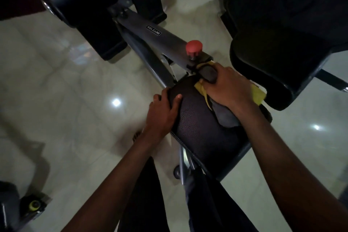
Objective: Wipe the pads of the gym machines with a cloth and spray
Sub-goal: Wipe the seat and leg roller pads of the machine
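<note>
L hand (162, 112) grips pad (203, 132) (R (228, 88): cloth (258, 94))

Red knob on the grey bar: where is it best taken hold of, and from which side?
Probably by the rim of its round cap, coming from above. The red knob stands up off the grey bar on a thin stem. Its cap is wider than the stem and nothing crowds it, so fingertips could close around the rim.
</note>
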Action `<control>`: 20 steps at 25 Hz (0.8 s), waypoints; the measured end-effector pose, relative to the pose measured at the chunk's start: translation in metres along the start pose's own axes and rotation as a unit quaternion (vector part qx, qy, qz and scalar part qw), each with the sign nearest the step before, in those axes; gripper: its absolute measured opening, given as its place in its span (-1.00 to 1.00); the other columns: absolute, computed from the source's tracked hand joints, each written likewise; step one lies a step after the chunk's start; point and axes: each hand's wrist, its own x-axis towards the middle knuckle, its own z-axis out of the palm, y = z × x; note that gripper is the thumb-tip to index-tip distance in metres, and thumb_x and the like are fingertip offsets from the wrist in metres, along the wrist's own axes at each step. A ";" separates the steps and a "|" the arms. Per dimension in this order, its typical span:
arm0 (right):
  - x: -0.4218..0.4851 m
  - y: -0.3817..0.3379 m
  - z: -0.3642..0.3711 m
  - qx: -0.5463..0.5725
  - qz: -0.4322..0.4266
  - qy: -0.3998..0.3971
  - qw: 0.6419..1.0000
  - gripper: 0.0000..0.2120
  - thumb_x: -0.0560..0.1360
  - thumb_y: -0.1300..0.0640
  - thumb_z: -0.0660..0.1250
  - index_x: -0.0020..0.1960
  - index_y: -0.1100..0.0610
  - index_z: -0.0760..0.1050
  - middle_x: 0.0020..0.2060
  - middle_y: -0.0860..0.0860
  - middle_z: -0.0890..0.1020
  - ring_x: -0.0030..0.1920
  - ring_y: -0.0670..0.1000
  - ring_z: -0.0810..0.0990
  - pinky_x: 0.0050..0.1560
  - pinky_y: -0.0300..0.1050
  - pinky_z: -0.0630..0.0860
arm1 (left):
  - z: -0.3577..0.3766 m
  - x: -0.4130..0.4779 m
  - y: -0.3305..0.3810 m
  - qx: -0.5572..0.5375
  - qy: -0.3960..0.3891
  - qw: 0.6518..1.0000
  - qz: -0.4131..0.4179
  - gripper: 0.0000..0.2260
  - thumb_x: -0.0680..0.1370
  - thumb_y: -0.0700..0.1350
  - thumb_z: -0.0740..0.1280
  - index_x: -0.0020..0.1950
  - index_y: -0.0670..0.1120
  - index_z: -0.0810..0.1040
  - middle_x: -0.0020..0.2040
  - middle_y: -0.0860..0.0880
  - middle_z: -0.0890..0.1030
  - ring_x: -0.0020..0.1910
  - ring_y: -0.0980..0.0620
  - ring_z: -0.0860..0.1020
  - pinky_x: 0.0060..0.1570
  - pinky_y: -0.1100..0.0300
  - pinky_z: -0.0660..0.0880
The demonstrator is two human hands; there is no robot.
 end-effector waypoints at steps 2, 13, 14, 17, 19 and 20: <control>0.017 -0.006 -0.003 0.036 -0.004 -0.035 0.999 -0.57 0.54 -0.20 0.30 0.33 -0.03 0.47 0.15 0.13 0.65 0.18 0.24 0.60 0.07 0.02 0.45 | -0.001 -0.002 0.005 0.058 0.014 0.998 0.000 -0.48 0.64 0.29 0.02 0.48 0.03 0.29 0.29 -0.22 0.47 0.26 -0.27 0.46 0.26 -0.16 0.43; -0.015 0.041 -0.034 0.091 0.035 -0.073 0.993 -0.65 0.55 -0.22 0.32 0.23 -0.06 0.45 0.12 0.02 0.63 0.20 0.23 0.58 0.05 -0.01 0.36 | 0.014 0.024 0.049 0.173 0.048 0.984 0.020 -0.52 0.69 0.16 -0.06 0.48 -0.07 0.32 0.33 -0.22 0.50 0.29 -0.22 0.46 0.27 -0.13 0.34; -0.006 0.040 -0.034 0.099 0.026 -0.089 0.991 -0.63 0.54 -0.21 0.33 0.25 -0.05 0.46 0.14 0.04 0.63 0.21 0.24 0.58 0.08 0.00 0.39 | 0.014 0.024 0.049 0.179 0.050 0.982 0.015 -0.53 0.69 0.17 -0.05 0.47 -0.06 0.32 0.31 -0.21 0.50 0.28 -0.22 0.46 0.27 -0.13 0.35; 0.011 0.045 -0.030 0.116 0.007 -0.121 0.986 -0.56 0.53 -0.22 0.34 0.33 -0.06 0.43 0.21 0.10 0.62 0.24 0.25 0.57 0.16 0.02 0.44 | 0.018 0.026 0.054 0.189 0.057 0.980 0.003 -0.55 0.69 0.17 -0.05 0.43 -0.03 0.35 0.29 -0.19 0.52 0.26 -0.21 0.47 0.25 -0.11 0.36; 0.005 0.051 -0.025 0.101 -0.035 -0.095 0.990 -0.54 0.52 -0.21 0.32 0.34 -0.04 0.40 0.18 0.12 0.62 0.23 0.25 0.57 0.13 0.05 0.46 | 0.016 0.025 0.054 0.184 0.064 0.981 -0.007 -0.57 0.69 0.18 -0.05 0.42 0.01 0.36 0.31 -0.15 0.52 0.29 -0.19 0.46 0.25 -0.09 0.34; -0.002 0.055 -0.024 0.085 -0.055 -0.075 0.992 -0.52 0.51 -0.21 0.31 0.35 -0.02 0.37 0.18 0.12 0.61 0.23 0.25 0.57 0.12 0.07 0.46 | 0.016 0.025 0.054 0.177 0.063 0.982 -0.015 -0.58 0.69 0.18 -0.04 0.43 0.03 0.36 0.33 -0.14 0.51 0.30 -0.18 0.46 0.26 -0.08 0.34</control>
